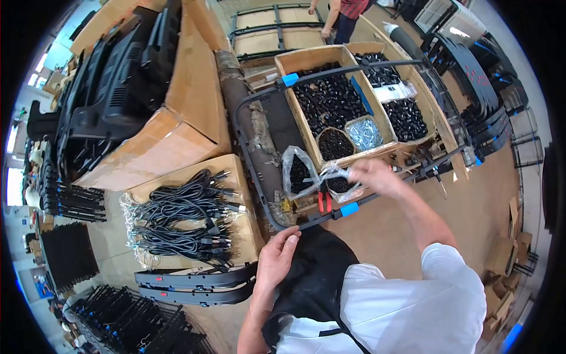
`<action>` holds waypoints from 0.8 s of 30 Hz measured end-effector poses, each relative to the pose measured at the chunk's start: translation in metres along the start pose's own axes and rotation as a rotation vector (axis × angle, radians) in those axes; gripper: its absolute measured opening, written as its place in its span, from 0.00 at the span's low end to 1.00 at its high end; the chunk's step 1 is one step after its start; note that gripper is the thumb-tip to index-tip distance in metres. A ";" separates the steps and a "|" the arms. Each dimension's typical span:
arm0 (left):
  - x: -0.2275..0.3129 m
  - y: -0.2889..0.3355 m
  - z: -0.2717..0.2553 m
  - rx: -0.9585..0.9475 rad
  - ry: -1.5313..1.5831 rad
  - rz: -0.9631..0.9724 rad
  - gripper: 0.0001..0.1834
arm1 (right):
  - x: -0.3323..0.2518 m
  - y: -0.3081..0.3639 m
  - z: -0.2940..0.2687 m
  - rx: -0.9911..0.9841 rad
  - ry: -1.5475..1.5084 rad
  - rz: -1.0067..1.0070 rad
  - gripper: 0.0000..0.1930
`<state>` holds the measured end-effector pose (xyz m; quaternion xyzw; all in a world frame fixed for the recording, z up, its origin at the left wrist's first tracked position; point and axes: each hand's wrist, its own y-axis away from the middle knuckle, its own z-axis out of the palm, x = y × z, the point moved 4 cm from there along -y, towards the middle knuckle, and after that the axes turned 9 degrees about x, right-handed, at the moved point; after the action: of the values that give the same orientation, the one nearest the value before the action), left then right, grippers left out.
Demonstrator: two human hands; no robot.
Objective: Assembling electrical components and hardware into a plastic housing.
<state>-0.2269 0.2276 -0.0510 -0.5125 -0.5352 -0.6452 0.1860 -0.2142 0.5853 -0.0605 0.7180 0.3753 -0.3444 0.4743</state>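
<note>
Picking small parts for a black metal frame [259,171].
Right hand [372,176] pinches a plastic bag [337,177] beside the frame; left hand [277,255], fingers loosely spread, steadies its near rail.

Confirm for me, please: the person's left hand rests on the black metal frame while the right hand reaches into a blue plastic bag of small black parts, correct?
Not quite: the head view shows the bag is clear plastic, not blue. The left hand does rest on the black metal frame, and the right hand reaches to that bag of small black parts.

One head-worn fisheye looks steeply down, close over the metal frame [354,141]
</note>
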 end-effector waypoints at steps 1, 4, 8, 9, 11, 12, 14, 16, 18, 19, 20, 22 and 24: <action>0.001 0.000 0.003 -0.010 -0.046 0.018 0.19 | -0.002 -0.007 -0.018 0.075 0.019 0.012 0.13; 0.008 0.004 0.007 -0.030 -0.123 0.038 0.19 | 0.017 -0.030 -0.058 0.289 0.111 -0.005 0.14; 0.006 0.014 0.003 0.009 -0.167 0.053 0.19 | 0.037 -0.093 -0.066 0.287 0.031 0.108 0.15; 0.013 0.017 0.002 0.016 -0.185 0.045 0.19 | 0.043 -0.115 -0.068 0.309 -0.014 0.099 0.15; 0.014 0.026 -0.002 0.041 -0.164 0.063 0.19 | 0.053 -0.165 -0.071 0.348 -0.118 0.099 0.16; 0.015 0.030 -0.005 0.063 -0.142 0.076 0.19 | 0.055 -0.188 -0.073 0.364 -0.176 0.111 0.16; 0.029 0.045 -0.019 0.109 -0.175 0.091 0.19 | 0.042 -0.210 -0.072 0.362 -0.233 0.126 0.23; 0.031 0.067 -0.045 0.273 -0.217 0.234 0.18 | 0.033 -0.208 -0.075 0.407 -0.077 0.124 0.27; 0.029 0.095 -0.071 0.543 0.024 0.240 0.15 | 0.032 -0.193 -0.065 0.314 -0.078 0.071 0.25; 0.019 0.113 -0.091 0.728 0.045 0.250 0.14 | 0.021 -0.181 -0.043 0.235 -0.041 0.071 0.23; 0.007 0.131 -0.113 0.909 0.066 0.258 0.14 | 0.009 -0.164 -0.022 0.160 -0.001 0.074 0.20; -0.029 0.170 -0.156 1.231 0.208 0.307 0.16 | -0.025 -0.121 0.029 -0.082 0.094 0.009 0.18; -0.035 0.198 -0.179 1.518 0.166 0.171 0.18 | -0.047 -0.071 0.074 -0.318 0.135 -0.010 0.18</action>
<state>-0.1396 -0.0119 0.0351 -0.2337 -0.7741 -0.1207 0.5758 -0.3083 0.5248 -0.0739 0.6536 0.4596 -0.2342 0.5538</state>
